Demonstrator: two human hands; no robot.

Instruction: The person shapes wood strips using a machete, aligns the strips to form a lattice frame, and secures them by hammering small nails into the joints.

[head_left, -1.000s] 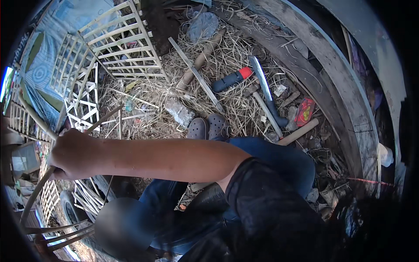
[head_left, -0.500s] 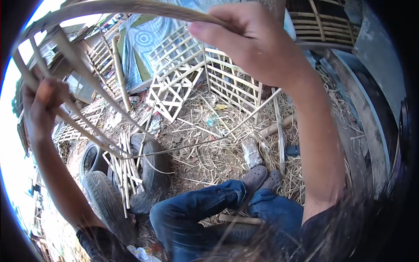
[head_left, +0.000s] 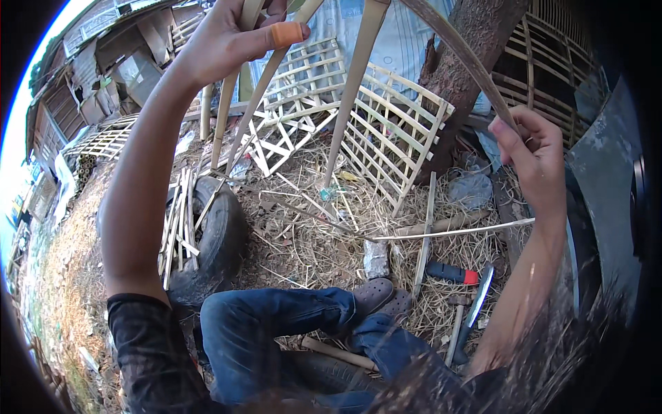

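Observation:
Bamboo strips bent and joined into an open frame hang in front of me. My left hand, an orange wrap round its thumb, is up at the top, closed on upright bamboo strips. At the right, the fingers of my right hand pinch a curved bamboo strip that arcs down from the upper edge. A wider upright strip stands between the hands. Below them a thin strip runs across toward my right forearm. The frame's top lies beyond the upper edge.
Bamboo lattice panels lean near a tree trunk. Cut strips lie on a tyre at the left. By my shoes are a long-bladed knife, a hammer and a dark object with a red end.
My left hand has come from the far left to the upper middle, still on the strips. My right hand has shifted right and down. The frame has turned, and the view has swung.

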